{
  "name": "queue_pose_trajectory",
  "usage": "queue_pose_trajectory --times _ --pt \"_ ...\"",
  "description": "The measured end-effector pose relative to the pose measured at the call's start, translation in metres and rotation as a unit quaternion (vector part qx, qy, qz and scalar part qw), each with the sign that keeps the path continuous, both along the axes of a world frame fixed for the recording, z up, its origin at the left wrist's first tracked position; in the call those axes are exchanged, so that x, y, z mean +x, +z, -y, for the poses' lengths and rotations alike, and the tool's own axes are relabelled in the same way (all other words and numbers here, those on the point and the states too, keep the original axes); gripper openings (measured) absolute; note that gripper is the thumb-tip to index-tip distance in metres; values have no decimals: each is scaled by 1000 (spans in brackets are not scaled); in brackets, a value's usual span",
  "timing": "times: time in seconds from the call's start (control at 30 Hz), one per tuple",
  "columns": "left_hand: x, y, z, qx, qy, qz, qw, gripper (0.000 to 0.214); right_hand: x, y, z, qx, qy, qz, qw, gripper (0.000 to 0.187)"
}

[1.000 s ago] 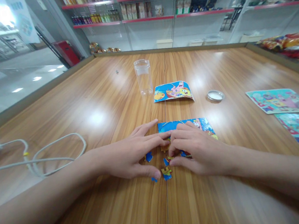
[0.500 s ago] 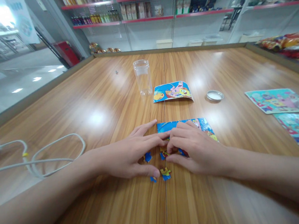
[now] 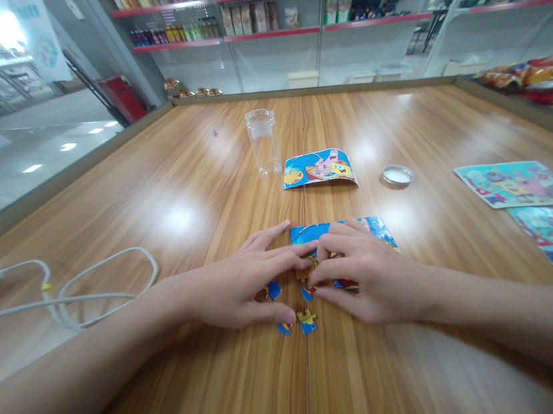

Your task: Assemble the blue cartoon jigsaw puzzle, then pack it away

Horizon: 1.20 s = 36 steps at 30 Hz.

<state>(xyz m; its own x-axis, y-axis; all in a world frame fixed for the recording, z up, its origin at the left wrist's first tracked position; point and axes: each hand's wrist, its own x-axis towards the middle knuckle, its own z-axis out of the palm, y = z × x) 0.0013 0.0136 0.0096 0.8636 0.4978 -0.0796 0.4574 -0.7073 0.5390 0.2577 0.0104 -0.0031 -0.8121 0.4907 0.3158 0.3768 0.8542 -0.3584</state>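
A partly built cartoon jigsaw (image 3: 340, 231) lies on the wooden table (image 3: 192, 177) in front of me. My left hand (image 3: 246, 284) rests flat beside its left edge, fingers stretched toward the puzzle. My right hand (image 3: 365, 273) lies over the puzzle's lower part, fingers curled and pinched on a small puzzle piece (image 3: 306, 272) at the edge. Loose pieces lie near my left thumb: a blue one (image 3: 273, 290), a yellow and blue one (image 3: 307, 319), and a small blue one (image 3: 284, 329).
A clear plastic jar (image 3: 263, 141) stands beyond the puzzle, with a curled picture card (image 3: 319, 168) and a round lid (image 3: 398, 174) to its right. More puzzle sheets (image 3: 510, 183) lie at right. A white cable (image 3: 95, 293) loops at left. Shelves line the back.
My right hand's fingers have shifted slightly left and up on the piece at the puzzle's edge. The left hand has hardly moved.
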Motion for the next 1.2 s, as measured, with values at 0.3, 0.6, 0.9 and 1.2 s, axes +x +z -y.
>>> queue_pose_trajectory --times 0.3,0.6,0.9,1.2 --pt "-3 -4 -1 23 -4 4 1000 75 6 4 2 29 -58 -25 998 19" --pt "-5 -6 -1 26 26 3 999 88 0 -2 9 15 -73 18 997 27" --pt "-4 -6 -2 29 12 11 999 81 -3 2 11 -48 -64 -2 997 15" --pt "-3 -6 -2 19 2 15 1000 68 -2 1 6 -3 -74 19 997 17"
